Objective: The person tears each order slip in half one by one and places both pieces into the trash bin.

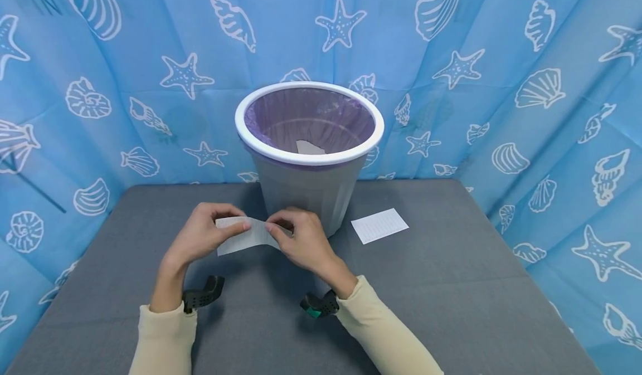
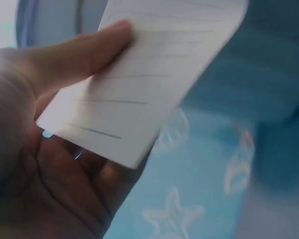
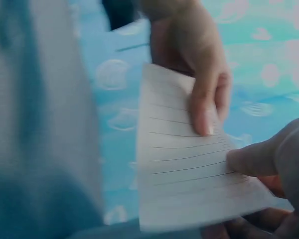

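Both hands hold one white lined card point(image 1: 241, 234) in front of a grey bin point(image 1: 306, 188). My left hand point(image 1: 203, 235) pinches its left part, thumb on the near face and fingers behind. At the right part, my right hand point(image 1: 303, 240) pinches it between thumb and fingers. The card bends a little between the two hands. Ruled lines on the card point(image 3: 184, 154) show in the right wrist view, with both thumbs on that face. In the left wrist view the left thumb presses on the card point(image 2: 124, 99), with fingers beneath.
A second lined card point(image 1: 379, 226) lies on the grey table point(image 1: 451, 286) right of the bin. The bin has a white rim point(image 1: 373, 141) and a purple liner point(image 1: 321, 110); a white piece point(image 1: 308, 147) lies inside. A blue shell-patterned curtain point(image 1: 296, 29) hangs behind.
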`<move>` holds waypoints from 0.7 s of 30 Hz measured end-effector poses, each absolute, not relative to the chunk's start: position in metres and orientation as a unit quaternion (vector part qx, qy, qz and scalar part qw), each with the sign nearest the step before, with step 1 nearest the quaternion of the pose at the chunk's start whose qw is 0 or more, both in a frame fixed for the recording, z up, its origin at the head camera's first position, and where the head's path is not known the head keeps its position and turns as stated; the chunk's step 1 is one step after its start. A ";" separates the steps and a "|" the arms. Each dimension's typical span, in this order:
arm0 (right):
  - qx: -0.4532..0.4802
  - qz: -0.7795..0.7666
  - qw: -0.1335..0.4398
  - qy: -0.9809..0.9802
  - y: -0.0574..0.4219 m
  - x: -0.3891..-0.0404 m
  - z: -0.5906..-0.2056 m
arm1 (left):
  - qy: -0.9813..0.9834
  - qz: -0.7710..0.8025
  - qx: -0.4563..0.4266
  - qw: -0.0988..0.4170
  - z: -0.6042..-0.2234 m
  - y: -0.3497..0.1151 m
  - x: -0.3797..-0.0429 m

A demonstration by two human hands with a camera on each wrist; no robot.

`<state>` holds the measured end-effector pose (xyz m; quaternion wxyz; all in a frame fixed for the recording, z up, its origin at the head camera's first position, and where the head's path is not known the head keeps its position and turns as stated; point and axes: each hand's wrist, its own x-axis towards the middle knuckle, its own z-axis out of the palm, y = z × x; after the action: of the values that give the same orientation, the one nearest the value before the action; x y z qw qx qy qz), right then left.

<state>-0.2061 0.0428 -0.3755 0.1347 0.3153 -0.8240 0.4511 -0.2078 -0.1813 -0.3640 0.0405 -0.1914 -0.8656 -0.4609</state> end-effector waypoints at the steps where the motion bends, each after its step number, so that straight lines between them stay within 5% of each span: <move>1: 0.315 0.457 0.137 -0.820 0.048 -0.205 -0.371 | -0.862 -0.464 -0.195 0.052 -0.364 -0.178 -0.208; 21: 0.285 0.525 0.077 -0.798 0.124 -0.186 -0.302 | -0.802 -0.547 -0.215 0.106 -0.301 -0.081 -0.164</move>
<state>-0.1857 0.1236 -0.3023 0.0770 0.2852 -0.7982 0.5250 -0.1644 -0.0808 -0.3011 0.1064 -0.2152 -0.8019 -0.5471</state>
